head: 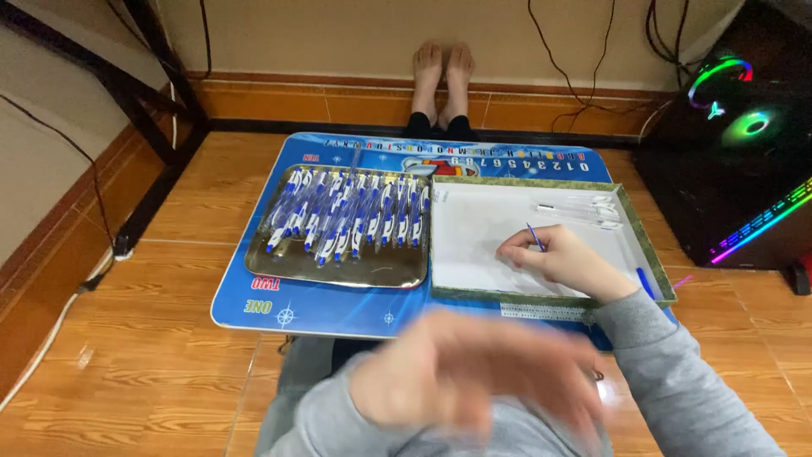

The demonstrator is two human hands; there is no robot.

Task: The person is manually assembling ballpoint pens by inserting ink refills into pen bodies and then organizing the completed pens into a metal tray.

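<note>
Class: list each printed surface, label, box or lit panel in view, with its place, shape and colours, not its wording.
Lap table: centre, blue rectangle with printed characters.
Shallow box: right side of the table, green rim, white floor.
Label strip: box's near rim, narrow, pale.
Computer case: far right, black, rainbow lights.

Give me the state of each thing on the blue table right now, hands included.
Metal tray: flat on table, loaded.
Blue-and-white pens: assembled, lined in a row in the tray.
Shallow box: open, white bottom mostly bare.
Clear pen barrels: loose at the box's far corner.
Right hand: resting in the box, fingers pinching a blue refill.
Left hand: raised, motion-blurred, apparently empty.
</note>
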